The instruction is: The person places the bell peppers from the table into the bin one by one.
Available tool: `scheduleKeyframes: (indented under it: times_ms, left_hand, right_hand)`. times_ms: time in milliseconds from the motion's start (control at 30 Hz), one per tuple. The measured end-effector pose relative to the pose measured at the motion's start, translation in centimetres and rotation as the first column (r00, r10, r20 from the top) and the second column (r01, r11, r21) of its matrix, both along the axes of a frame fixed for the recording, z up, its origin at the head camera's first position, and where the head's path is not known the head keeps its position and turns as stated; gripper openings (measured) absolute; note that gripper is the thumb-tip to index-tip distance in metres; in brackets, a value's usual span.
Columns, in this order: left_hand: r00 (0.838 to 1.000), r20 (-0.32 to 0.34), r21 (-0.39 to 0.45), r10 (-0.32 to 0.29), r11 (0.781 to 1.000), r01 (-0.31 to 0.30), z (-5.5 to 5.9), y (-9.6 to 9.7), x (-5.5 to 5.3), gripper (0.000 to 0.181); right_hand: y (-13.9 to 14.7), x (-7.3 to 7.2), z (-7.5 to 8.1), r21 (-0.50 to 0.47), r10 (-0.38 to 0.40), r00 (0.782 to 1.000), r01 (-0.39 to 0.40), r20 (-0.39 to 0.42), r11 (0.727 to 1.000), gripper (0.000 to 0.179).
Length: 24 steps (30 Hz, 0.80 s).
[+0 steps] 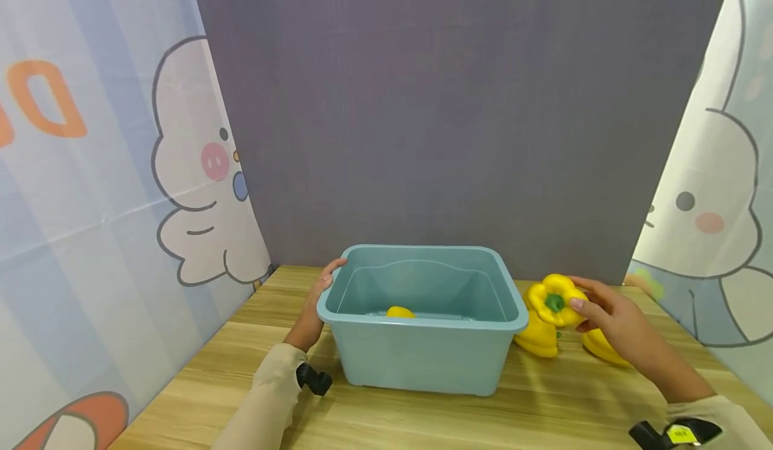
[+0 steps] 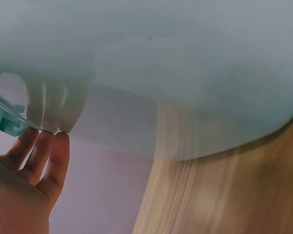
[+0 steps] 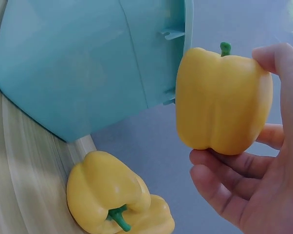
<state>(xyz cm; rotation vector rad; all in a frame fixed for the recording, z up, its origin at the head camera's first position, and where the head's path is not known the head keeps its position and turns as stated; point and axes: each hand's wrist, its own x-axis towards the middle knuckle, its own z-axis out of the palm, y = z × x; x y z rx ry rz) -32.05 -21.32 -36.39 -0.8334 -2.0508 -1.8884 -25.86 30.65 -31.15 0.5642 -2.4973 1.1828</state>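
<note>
My right hand [image 1: 610,316] pinches a yellow bell pepper [image 1: 554,301] between thumb and fingers, just right of a blue-green plastic bin [image 1: 423,356]. The right wrist view shows the held pepper [image 3: 222,102] beside the bin's outer wall [image 3: 78,63], its green stem toward the bin's rim side. At the bin's left rim, my left hand [image 1: 314,306] holds on; in the left wrist view its fingertips [image 2: 63,141] touch the bin near the rim. Inside the bin, the top of a yellow object [image 1: 400,312] shows above the front rim.
Yellow bell peppers lie on the wooden table right of the bin: one [image 1: 537,337] close against it, another [image 1: 604,348] partly behind my right hand. A grey panel [image 1: 447,115] stands behind the table. Printed cartoon curtains [image 1: 121,188] hang at both sides.
</note>
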Motion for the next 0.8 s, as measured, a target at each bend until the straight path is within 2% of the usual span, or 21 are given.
scheduleKeyframes:
  times_ms: [167, 533, 800]
  left_hand:
    - [1.0, -0.004, 0.002, -0.001, 1.0, 0.001, -0.06, 0.02, 0.03, 0.058]
    - [1.0, 0.0, 0.013, 0.01, 1.0, -0.01, -0.19, 0.08, 0.09, 0.057]
    - [1.0, 0.004, 0.023, 0.007, 1.0, -0.007, 0.14, 0.17, -0.05, 0.056]
  right_hand:
    - [-0.2, 0.09, 0.25, -0.026, -0.01, 1.0, 0.01, 0.024, 1.0, 0.051]
    - [-0.37, 0.1, 0.29, -0.122, 0.038, 0.998, -0.031, 0.053, 0.992, 0.052]
    - [-0.9, 0.33, 0.34, -0.234, 0.085, 0.995, -0.07, 0.058, 0.97, 0.047]
